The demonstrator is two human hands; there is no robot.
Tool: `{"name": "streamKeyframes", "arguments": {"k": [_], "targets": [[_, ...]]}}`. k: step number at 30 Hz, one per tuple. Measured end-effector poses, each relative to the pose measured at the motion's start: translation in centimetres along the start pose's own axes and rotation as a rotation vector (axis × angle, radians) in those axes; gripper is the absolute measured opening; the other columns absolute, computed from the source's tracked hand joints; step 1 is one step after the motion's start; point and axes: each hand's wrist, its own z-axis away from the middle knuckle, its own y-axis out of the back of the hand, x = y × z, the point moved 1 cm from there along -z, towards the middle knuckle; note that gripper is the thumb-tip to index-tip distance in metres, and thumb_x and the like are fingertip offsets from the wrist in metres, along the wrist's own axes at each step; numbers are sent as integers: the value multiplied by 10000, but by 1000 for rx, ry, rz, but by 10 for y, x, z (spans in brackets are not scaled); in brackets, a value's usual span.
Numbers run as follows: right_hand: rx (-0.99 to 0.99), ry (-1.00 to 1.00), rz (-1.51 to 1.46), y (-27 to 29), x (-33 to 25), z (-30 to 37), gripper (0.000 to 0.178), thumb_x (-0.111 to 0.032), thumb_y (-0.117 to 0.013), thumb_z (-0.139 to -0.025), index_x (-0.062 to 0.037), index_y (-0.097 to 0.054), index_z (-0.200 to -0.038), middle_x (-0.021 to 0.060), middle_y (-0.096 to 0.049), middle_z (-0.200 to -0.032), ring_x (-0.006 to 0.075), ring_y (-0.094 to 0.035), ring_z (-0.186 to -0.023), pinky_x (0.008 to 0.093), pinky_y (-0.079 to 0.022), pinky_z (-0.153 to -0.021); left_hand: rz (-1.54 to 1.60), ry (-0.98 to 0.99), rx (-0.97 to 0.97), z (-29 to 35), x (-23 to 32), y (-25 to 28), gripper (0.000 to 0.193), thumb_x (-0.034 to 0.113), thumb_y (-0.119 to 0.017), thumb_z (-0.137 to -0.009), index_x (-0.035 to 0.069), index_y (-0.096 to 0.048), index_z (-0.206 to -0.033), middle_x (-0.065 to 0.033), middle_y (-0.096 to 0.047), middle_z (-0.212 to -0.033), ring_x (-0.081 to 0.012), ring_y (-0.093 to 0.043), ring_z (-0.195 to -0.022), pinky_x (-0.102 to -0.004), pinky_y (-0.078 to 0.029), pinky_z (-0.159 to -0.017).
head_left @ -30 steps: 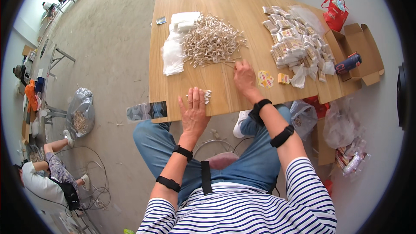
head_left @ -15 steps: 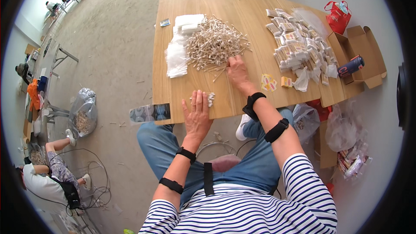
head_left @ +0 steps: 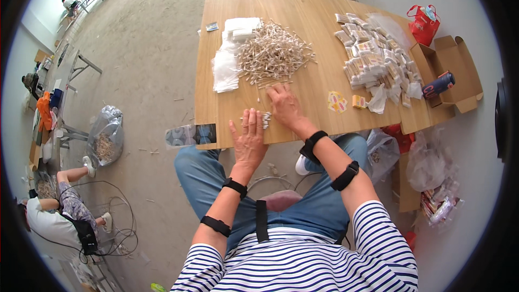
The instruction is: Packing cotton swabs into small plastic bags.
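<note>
My left hand [head_left: 250,139] lies flat near the table's front edge, its fingers stretched out over a small row of cotton swabs [head_left: 266,120]. White swab tips stick out on both sides of those fingers. My right hand [head_left: 287,107] is just beyond and to the right, fingers bent and pressed together on the table. Cotton swabs touch its fingertips, partly hidden by the hand. Behind it rises a large loose heap of cotton swabs [head_left: 274,51]. Clear plastic sleeves [head_left: 225,71] are stacked along the heap's left side.
Many filled swab packets [head_left: 373,57] are piled on the right of the wooden table [head_left: 319,119]. Yellow-and-white cards [head_left: 337,101] and a small yellow box [head_left: 358,101] lie nearer. An open carton [head_left: 459,70], a dark can [head_left: 439,85] and a red bag [head_left: 424,24] stand far right.
My right hand has come back from the heap's near edge, toward me and left, closer to my left hand. The left hand stays over its row of swabs.
</note>
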Motion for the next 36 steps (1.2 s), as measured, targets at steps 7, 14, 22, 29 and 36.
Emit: {"name": "streamKeyframes", "arguments": {"k": [7,14,22,29,36], "targets": [[-92,-310,16,-23,-27,-24,160,-79,-653,-810,-23,-657,-959,168,-650,-998,340,-617,-1002,447,-535,-846,22,18,-7,3,-1,-3,1069,416,-840,-667,72,-339,-1547,-98,-317,-1604,-250,-260,-1520,-671,-174,-1171],[-187,-264,90,-25,-6,-17,69,-89,-633,-839,-40,-643,-887,190,-640,-966,388,-676,-912,476,-562,-769,29,16,3,0,1,-2,1044,427,-826,-686,68,-348,-1541,-109,-328,-1596,-257,-266,-1517,-668,-176,-1170],[-125,-333,142,-10,31,-29,98,-31,-557,-879,-46,-640,-929,203,-622,-1022,420,-676,-919,481,-557,-782,49,11,7,-2,3,4,1020,415,-817,-696,61,-356,-1534,-115,-350,-1574,-262,-277,-1511,-673,-182,-1166],[-235,-361,-85,13,2,-3,397,-138,-742,-783,7,-626,-1134,204,-589,-1202,370,-533,-1263,459,-493,-996,-65,28,8,4,-2,-5,867,292,-740,-772,58,-377,-1523,-97,-355,-1573,-243,-287,-1507,-672,-214,-1158],[-523,-27,-126,41,-33,66,1167,-345,-885,-604,51,-297,-1531,235,-298,-1597,390,-245,-1505,500,-228,-1225,-44,68,-3,5,14,4,685,214,-576,-890,36,-383,-1522,-117,-358,-1568,-280,-289,-1501,-654,-215,-1169]]}}
